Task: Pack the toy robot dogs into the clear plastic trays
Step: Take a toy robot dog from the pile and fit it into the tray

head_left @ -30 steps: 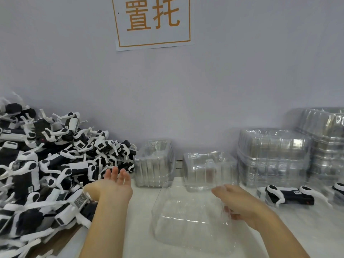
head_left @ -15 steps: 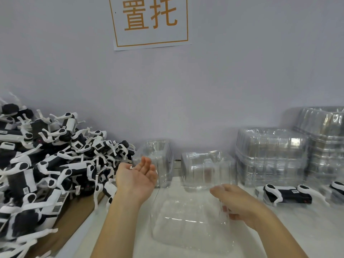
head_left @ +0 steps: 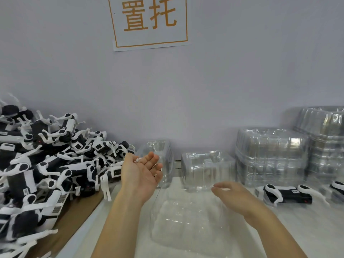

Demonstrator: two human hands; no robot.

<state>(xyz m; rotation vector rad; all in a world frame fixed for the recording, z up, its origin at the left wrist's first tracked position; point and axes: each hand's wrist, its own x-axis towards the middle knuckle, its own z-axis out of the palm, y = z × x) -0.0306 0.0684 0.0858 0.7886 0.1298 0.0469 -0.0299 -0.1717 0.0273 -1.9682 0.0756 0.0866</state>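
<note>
Soft, even light fills the scene, with only faint shadows on the wall (head_left: pixel 223 81) behind the stacked clear trays (head_left: pixel 270 157) far right, which show small white glints. The right hand (head_left: pixel 236 199) is motion-blurred. Wide-angle bending stretches and softens the toy robot dogs (head_left: pixel 28 183) at the near left edge.

The left hand (head_left: pixel 142 172) has been swung away from the heap of toy robot dogs (head_left: pixel 52 164) and is now raised, palm up and fingers loose, just left of the clear tray (head_left: pixel 188 216). Nothing is carried in it. The right hand (head_left: pixel 234 198) has been lifted slightly off the tray's right edge, and whether the rim is still pinched cannot be made out through the blur.
</note>
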